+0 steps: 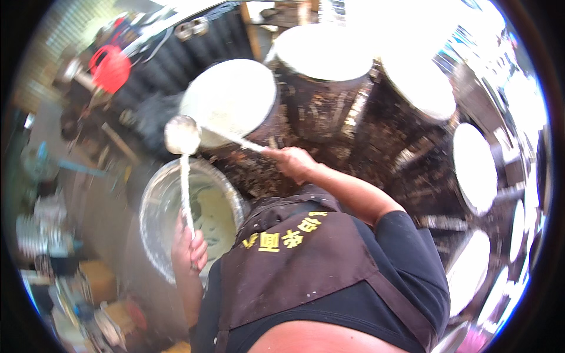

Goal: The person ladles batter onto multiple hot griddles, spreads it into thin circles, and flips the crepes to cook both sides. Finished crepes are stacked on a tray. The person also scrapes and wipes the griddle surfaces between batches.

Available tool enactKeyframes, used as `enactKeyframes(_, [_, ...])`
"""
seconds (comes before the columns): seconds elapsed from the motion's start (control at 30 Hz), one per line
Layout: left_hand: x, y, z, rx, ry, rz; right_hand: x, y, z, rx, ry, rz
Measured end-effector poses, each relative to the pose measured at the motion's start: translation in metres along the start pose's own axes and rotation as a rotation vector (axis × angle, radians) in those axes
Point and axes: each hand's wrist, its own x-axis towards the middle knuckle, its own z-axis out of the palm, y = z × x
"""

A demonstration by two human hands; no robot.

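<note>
My left hand [191, 252] is closed around the long pale handle of a ladle [182, 135]. The ladle's rounded bowl is raised above the far rim of a large bucket [154, 187]. Inside that bucket is a pale, creamy, batter-like mixture [213, 209]. My right hand [296, 165] grips a thin, whitish-coated stick [232, 138]. Its far end reaches the ladle's bowl, in front of a round white disc-like surface [229, 97]; the tip is hidden or blurred, so its kind cannot be told.
Several more round white surfaces [323, 52] on dark, stained bases [329, 109] curve around to my right. A red plastic container [110, 69] stands at the far left, near a dark corrugated panel [220, 35]. Cardboard boxes [98, 281] and clutter lie at the lower left.
</note>
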Motion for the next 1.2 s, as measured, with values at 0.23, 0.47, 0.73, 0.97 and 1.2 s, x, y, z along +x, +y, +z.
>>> enactKeyframes(0.23, [0.043, -0.006, 0.011, -0.076, -0.255, -0.351, -0.08, -0.014, 0.01, 0.441, 0.569, 0.33])
enactKeyframes(0.47, [0.101, -0.032, 0.042, -0.202, -0.378, -0.824, -0.154, -0.053, 0.004, 0.343, 0.713, 0.109])
enactKeyframes(0.73, [0.128, -0.08, 0.087, -0.164, -0.502, -1.078, -0.153, -0.076, -0.051, 0.07, 0.315, -0.101])
enactKeyframes(0.97, [0.132, -0.122, 0.163, 0.084, -0.414, -0.874, -0.173, -0.01, -0.104, 0.303, 0.398, -0.169])
enactKeyframes(1.2, [0.137, -0.139, 0.229, -0.034, -0.445, -0.817, -0.233, 0.234, -0.222, -0.5, 0.822, 0.547])
